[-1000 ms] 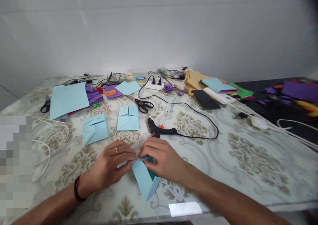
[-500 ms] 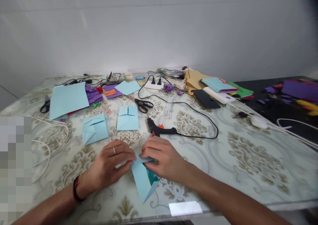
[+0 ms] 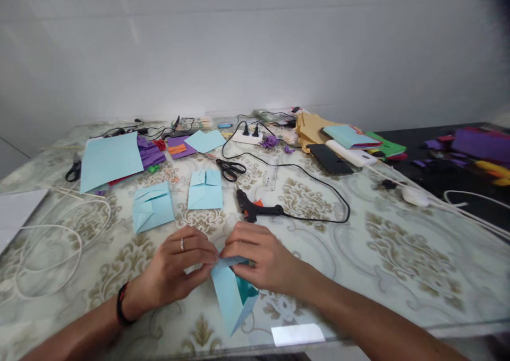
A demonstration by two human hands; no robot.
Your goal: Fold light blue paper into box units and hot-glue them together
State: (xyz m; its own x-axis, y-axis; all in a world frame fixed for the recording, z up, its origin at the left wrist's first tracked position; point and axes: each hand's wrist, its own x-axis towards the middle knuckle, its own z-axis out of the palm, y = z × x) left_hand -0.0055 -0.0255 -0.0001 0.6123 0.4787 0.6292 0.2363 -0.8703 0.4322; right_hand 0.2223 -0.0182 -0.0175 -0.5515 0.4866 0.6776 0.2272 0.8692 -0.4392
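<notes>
Close in front of me is a light blue folded paper (image 3: 228, 293), held up off the table at its top edge. My left hand (image 3: 181, 268) pinches its upper left corner between thumb and fingers. Gripping the upper right part, my right hand (image 3: 261, 257) has its fingers curled over the folded flap and hides some of it. The paper's lower end points toward me, and a darker, shaded inside shows between its sides. Beyond my hands lie two folded blue paper pieces, one to the left (image 3: 153, 207) and one nearer the middle (image 3: 205, 190).
A black glue gun (image 3: 258, 209) lies just past my right hand, its cord looping to a white power strip (image 3: 247, 136). Black-handled scissors (image 3: 230, 168), a clear ruler (image 3: 272, 174), a phone (image 3: 329, 159), a large blue sheet (image 3: 111, 161) and white cables (image 3: 79, 244) lie around.
The blue paper's lower end has shifted slightly down and right. The flap under my right fingers is tilted a little more. Both hands keep their grip.
</notes>
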